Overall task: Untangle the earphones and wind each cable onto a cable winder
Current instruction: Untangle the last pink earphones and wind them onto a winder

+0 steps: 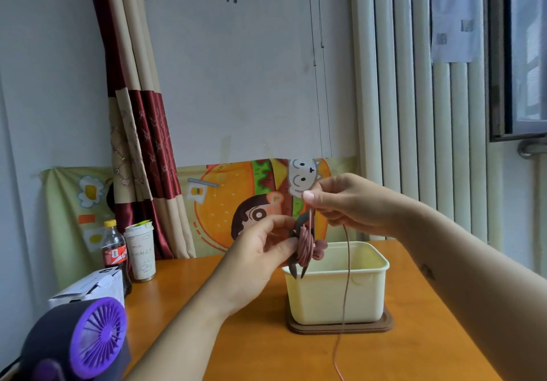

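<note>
My left hand grips a dark cable winder held upright above the table, with several turns of pinkish-brown earphone cable wrapped round its middle. Just above it, my right hand pinches the same cable between thumb and fingers. The free length of cable hangs down from my right hand, passes in front of the cream box and trails onto the table toward the near edge. A pinkish earbud end shows beside the winder.
A cream plastic box stands on a brown lid on the orange table. At the left are a purple fan, a white carton, a cola bottle and a paper cup.
</note>
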Motion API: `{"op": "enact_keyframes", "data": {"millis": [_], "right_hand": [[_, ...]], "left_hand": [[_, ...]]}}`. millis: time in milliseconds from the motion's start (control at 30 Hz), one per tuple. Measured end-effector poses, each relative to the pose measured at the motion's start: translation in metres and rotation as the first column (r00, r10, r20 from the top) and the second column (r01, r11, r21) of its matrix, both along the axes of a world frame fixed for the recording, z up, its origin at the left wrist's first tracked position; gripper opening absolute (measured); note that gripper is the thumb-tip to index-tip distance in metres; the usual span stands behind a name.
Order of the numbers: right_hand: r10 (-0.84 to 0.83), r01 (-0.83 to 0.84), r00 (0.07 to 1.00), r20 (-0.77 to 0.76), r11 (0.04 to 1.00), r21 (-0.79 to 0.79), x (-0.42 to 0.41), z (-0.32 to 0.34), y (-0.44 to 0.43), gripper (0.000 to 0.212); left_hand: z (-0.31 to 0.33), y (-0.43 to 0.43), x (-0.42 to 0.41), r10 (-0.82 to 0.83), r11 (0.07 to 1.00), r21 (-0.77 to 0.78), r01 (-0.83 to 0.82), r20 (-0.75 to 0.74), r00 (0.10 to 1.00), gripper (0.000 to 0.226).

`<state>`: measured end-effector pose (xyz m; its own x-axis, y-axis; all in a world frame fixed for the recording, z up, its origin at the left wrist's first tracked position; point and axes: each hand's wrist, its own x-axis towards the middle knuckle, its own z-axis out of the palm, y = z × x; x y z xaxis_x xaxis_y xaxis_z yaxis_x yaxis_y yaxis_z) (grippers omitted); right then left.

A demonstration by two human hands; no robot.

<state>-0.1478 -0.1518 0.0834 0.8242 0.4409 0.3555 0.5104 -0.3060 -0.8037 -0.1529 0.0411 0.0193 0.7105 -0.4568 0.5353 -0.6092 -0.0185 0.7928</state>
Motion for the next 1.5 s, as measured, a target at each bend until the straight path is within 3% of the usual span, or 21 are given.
{"op": "enact_keyframes", "data": {"millis": [100, 233, 300, 400, 500, 667, 800, 933, 1000, 1233, 1367, 1500], "right_hand": [[0.187, -0.162, 0.971, -0.149, 0.973, 0.164, 0.01, -0.01, -0.001, 0.053], [0.242, -0.18, 0.938, -0.25, 0.952, 0.247, 0.018, -0.021, -0.001, 0.08], [0.243, -0.173, 0.937, -0.25, 0.946, 0.274, 0.02, -0.022, -0.001, 0.078], [0.231, -0.156, 0.945, -0.233, 0.94, 0.302, 0.026, -0.031, -0.001, 0.054], [0.235, -0.144, 0.938, -0.253, 0.932, 0.333, 0.024, -0.043, 0.009, 0.036], [0.08, 0.004, 0.963, -0.256, 0.95, 0.313, 0.023, -0.066, 0.027, 0.032], [-0.19, 0.19, 0.982, -0.004, 0.979, 0.068, 0.019, -0.067, 0.038, 0.033], [-0.209, 0.322, 0.903, 0.375, 0.908, -0.27, 0.011, -0.06, 0.051, 0.027], [-0.22, 0.403, 0.852, 0.475, 0.854, -0.329, 0.008, -0.057, 0.054, 0.023], [-0.178, 0.492, 0.772, 0.61, 0.775, -0.396, -0.001, -0.043, 0.051, 0.026], [-0.184, 0.499, 0.767, 0.614, 0.773, -0.392, -0.007, -0.025, 0.046, 0.027], [-0.268, 0.515, 0.756, 0.597, 0.806, -0.291, -0.011, -0.003, 0.031, 0.026]], "left_hand": [[0.0, -0.002, -0.001, -0.089, 0.995, -0.053, 0.086, -0.05, 0.995, 0.023], [-0.002, -0.003, 0.001, -0.129, 0.988, -0.101, 0.12, -0.09, 0.988, 0.033], [-0.001, -0.002, 0.002, -0.12, 0.988, -0.109, 0.111, -0.085, 0.989, 0.035], [0.002, -0.001, 0.003, -0.11, 0.986, -0.138, 0.096, -0.096, 0.989, 0.037], [0.004, -0.002, 0.003, -0.163, 0.955, -0.275, 0.11, -0.176, 0.971, 0.035], [0.006, -0.004, 0.008, -0.285, 0.83, -0.556, 0.038, -0.365, 0.886, 0.034], [0.006, 0.001, 0.022, -0.187, 0.772, -0.614, -0.161, -0.463, 0.867, 0.027], [0.004, 0.007, 0.031, -0.066, 0.755, -0.589, -0.289, -0.506, 0.86, 0.021], [0.003, 0.007, 0.031, -0.021, 0.753, -0.573, -0.324, -0.513, 0.858, 0.019], [-0.002, 0.004, 0.03, 0.084, 0.803, -0.499, -0.325, -0.446, 0.891, 0.019], [-0.013, 0.005, 0.036, 0.417, 0.852, -0.254, -0.459, -0.202, 0.886, 0.02], [-0.021, 0.008, 0.029, 0.396, 0.912, -0.082, -0.401, -0.069, 0.916, 0.017]]}}
